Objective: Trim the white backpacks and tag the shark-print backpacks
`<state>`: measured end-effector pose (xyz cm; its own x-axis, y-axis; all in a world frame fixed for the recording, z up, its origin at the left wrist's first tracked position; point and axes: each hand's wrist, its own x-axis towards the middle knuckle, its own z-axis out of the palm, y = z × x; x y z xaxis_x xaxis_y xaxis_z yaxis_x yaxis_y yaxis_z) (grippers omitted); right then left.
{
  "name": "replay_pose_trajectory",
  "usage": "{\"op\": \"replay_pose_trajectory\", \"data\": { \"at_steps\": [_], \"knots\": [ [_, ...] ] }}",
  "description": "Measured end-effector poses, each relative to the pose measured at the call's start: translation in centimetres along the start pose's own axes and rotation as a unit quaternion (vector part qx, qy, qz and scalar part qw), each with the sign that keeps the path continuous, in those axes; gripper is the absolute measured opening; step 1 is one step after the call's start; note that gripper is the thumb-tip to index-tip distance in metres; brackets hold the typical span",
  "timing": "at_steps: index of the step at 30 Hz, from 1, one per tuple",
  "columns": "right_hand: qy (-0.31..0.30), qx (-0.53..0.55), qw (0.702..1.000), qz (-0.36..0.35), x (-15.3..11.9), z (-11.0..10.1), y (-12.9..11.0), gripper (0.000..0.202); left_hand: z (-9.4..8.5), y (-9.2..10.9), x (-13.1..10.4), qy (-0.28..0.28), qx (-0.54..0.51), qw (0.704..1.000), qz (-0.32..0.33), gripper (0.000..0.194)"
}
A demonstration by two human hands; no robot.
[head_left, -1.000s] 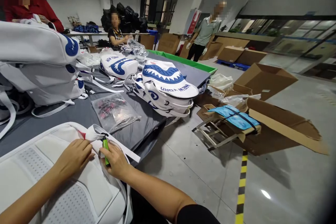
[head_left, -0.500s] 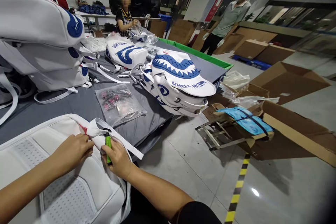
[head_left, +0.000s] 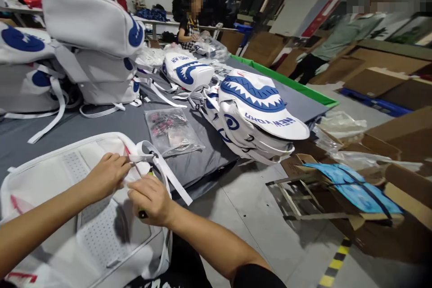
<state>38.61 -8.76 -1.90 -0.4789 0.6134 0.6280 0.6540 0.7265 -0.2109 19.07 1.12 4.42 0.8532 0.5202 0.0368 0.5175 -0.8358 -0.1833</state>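
Observation:
A white backpack lies before me with its padded, perforated back panel facing up. Near its top edge my left hand is closed, fingers pinching the white fabric beside a red tag. Close by on the right, my right hand is closed around a slim green-and-black tool, mostly hidden by the fingers. Its exact kind does not show. A white webbing strap loops up from the backpack's top and trails to the right, just beyond my hands.
White backpacks with blue shark-mouth prints are stacked on the grey-covered table; more backpacks stand at left. A clear bag of small parts lies ahead. Cardboard boxes and a metal-framed stand are right. People stand beyond.
The view has swung left, so the scene sits further right. My right hand has turned, and the green tool, plainly visible before, is now mostly covered. My left hand keeps its pinch.

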Motion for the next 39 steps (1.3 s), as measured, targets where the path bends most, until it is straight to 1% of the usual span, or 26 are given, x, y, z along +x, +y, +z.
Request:
{"op": "replay_pose_trajectory", "data": {
  "at_steps": [1, 2, 3, 4, 5, 7, 11, 14, 18, 22, 26, 28, 30, 33, 36, 39],
  "knots": [
    [-0.039, 0.01, 0.999, -0.013, 0.7, -0.4, 0.1, 0.025, -0.1, 0.2, -0.2, 0.006, -0.007, 1.0, 0.002, 0.016],
    [-0.075, 0.007, 0.997, 0.003, 1.2, -0.6, 0.4, 0.026, -0.1, 0.3, -0.5, 0.015, -0.012, 1.0, 0.001, 0.014],
    [-0.104, -0.005, 0.994, 0.043, 1.7, -0.8, 0.7, 0.027, -0.1, 0.5, -0.9, 0.025, -0.016, 1.0, -0.004, 0.013],
    [-0.128, -0.027, 0.986, 0.1, 2.0, -0.8, 1.2, 0.028, -0.1, 0.6, -1.2, 0.035, -0.021, 0.999, -0.009, 0.014],
    [-0.139, -0.036, 0.98, 0.139, 2.3, -0.7, 1.7, 0.029, 0.0, 0.7, -1.4, 0.044, -0.025, 0.999, -0.018, 0.016],
    [-0.159, -0.037, 0.971, 0.172, 2.5, -0.3, 2.4, 0.031, 0.3, 0.9, -1.6, 0.048, -0.029, 0.998, -0.034, 0.019],
    [-0.197, -0.057, 0.963, 0.174, 2.9, 0.0, 2.3, 0.031, 0.6, 1.1, -1.1, 0.044, -0.009, 0.997, -0.059, 0.015],
    [-0.214, -0.082, 0.957, 0.179, 3.0, 0.1, 1.8, 0.032, 0.8, 1.1, -1.0, 0.062, -0.002, 0.997, -0.054, 0.012],
    [-0.232, -0.094, 0.952, 0.175, 3.3, 0.3, 1.8, 0.028, 1.7, 0.8, -1.8, 0.097, -0.021, 0.994, -0.037, 0.009],
    [-0.279, -0.103, 0.944, 0.141, 4.8, 0.4, 1.8, 0.027, 2.4, 0.4, -2.7, 0.124, -0.026, 0.992, -0.028, 0.002],
    [-0.329, -0.094, 0.934, 0.101, 6.8, -0.1, 1.6, 0.028, 2.0, 0.5, -3.2, 0.138, -0.066, 0.988, -0.011, 0.011],
    [-0.342, -0.081, 0.931, 0.097, 7.6, -0.2, 1.5, 0.026, 1.9, 0.4, -3.4, 0.149, -0.078, 0.986, -0.001, 0.011],
    [-0.347, -0.077, 0.928, 0.114, 8.2, -0.1, 1.6, 0.023, 2.4, 0.2, -3.5, 0.165, -0.076, 0.983, 0.006, 0.013],
    [-0.356, -0.08, 0.917, 0.162, 9.1, 0.3, 1.9, 0.022, 3.6, -0.4, -3.5, 0.187, -0.082, 0.979, 0.015, 0.014],
    [-0.381, -0.059, 0.897, 0.218, 10.0, 0.6, 1.8, 0.024, 4.2, -0.5, -3.6, 0.2, -0.084, 0.976, 0.024, 0.011],
    [-0.407, -0.027, 0.875, 0.261, 11.1, 0.3, 1.8, 0.023, 4.6, -0.5, -3.7, 0.223, -0.069, 0.972, 0.034, 0.01]
  ]
}}
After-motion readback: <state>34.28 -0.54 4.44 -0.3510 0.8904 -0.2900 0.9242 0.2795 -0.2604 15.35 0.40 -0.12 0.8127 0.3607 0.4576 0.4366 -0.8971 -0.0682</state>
